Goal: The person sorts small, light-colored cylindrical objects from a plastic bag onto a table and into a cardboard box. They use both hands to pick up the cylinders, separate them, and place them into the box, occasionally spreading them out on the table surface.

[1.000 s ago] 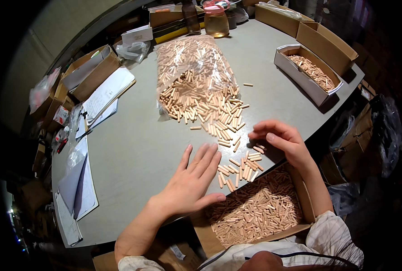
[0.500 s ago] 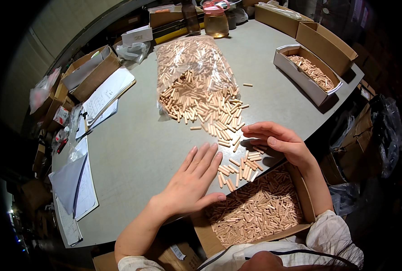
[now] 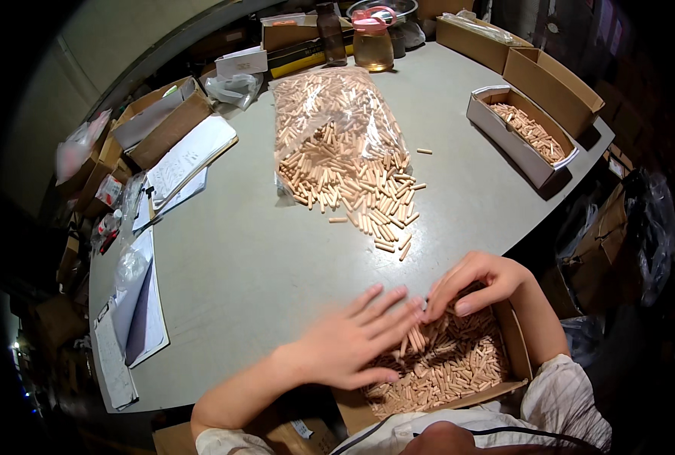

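My left hand (image 3: 360, 341), a little blurred, is stretched out flat with fingers spread at the table's near edge, over the left side of a cardboard box. Opposite it my right hand (image 3: 485, 280) curves its fingers over the same edge, thumb apart, gripping nothing that I can see. Several small wooden dowels (image 3: 411, 343) are between the hands, at the box's opening. The cardboard box (image 3: 515, 341) sits against my body below the edge, full of loose dowels (image 3: 447, 371). Farther off, a clear plastic bag (image 3: 341, 98) lies with dowels spilling from its mouth (image 3: 383, 201).
A white box of dowels (image 3: 504, 140) and an open brown box (image 3: 553, 91) stand at the far right. Along the back are a jug with a pink lid (image 3: 373, 45) and a dark bottle (image 3: 331, 38). Papers (image 3: 189, 163) and a clipboard (image 3: 114, 360) lie on the left.
Both hands have moved toward me, from the tabletop to its edge above the box. The dowels that lay between them have left the tabletop near the edge.
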{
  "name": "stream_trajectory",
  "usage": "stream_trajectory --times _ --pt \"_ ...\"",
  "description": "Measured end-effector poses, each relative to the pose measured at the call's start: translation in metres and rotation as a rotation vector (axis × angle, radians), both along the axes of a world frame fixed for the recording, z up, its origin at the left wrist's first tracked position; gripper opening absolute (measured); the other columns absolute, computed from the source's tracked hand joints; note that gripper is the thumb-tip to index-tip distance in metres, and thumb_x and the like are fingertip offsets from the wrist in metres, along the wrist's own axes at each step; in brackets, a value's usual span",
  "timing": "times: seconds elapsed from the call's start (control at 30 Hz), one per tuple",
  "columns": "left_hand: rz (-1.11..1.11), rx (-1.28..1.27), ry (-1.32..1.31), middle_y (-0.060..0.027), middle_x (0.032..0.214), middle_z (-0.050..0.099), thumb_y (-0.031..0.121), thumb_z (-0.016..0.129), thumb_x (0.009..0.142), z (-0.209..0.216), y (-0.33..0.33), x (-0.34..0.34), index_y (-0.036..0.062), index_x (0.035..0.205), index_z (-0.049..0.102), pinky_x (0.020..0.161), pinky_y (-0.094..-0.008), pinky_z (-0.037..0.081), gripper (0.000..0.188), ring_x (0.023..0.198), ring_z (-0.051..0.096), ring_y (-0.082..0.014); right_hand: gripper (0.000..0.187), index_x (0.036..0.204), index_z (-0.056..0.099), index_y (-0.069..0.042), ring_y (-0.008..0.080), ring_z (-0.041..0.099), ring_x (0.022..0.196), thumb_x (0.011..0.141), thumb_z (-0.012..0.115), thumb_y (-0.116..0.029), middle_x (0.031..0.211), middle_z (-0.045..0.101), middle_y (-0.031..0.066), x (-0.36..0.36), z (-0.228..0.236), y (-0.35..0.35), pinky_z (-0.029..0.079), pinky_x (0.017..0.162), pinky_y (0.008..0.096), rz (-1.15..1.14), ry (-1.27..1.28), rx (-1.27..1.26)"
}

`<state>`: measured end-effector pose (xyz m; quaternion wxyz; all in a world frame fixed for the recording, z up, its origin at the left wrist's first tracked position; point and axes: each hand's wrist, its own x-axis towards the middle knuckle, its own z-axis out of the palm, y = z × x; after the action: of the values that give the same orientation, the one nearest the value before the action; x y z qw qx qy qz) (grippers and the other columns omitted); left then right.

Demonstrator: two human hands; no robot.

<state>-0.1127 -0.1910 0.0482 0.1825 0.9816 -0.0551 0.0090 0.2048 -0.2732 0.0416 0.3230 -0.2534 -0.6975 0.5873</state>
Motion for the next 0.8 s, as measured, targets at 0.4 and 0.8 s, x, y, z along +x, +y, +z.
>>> stream_trajectory --times 0.4,0.8 --pt "0.682 0.069 -0.305 -0.0344 0.163 0.037 0.033 0.067 0.102 -0.020 0.030 -0.002 -0.0078 0.158 0.040 0.128 -0.0607 0.024 0.075 0.154 0.029 -0.0553 0.054 0.149 0.052 0.004 0.0377 0.048 0.145 0.108 0.060 -0.029 0.159 0.049 0.0246 -0.010 -0.013 0.086 0.037 0.121 0.0455 -0.745 -0.490 0.556" --pt "0.768 0.152 -0.135 -0.0401 0.165 0.028 0.052 0.061 0.104 -0.020 0.032 -0.006 -0.0108 0.162 0.027 0.130 -0.0613 0.012 0.092 0.158 0.019 -0.0552 0.090 0.169 0.029 -0.010 0.0437 0.017 0.163 0.104 0.042 -0.071 0.176 0.022 0.0197 -0.052 -0.012 0.048 0.010 0.130 0.0640 -0.316 -1.107 0.762"
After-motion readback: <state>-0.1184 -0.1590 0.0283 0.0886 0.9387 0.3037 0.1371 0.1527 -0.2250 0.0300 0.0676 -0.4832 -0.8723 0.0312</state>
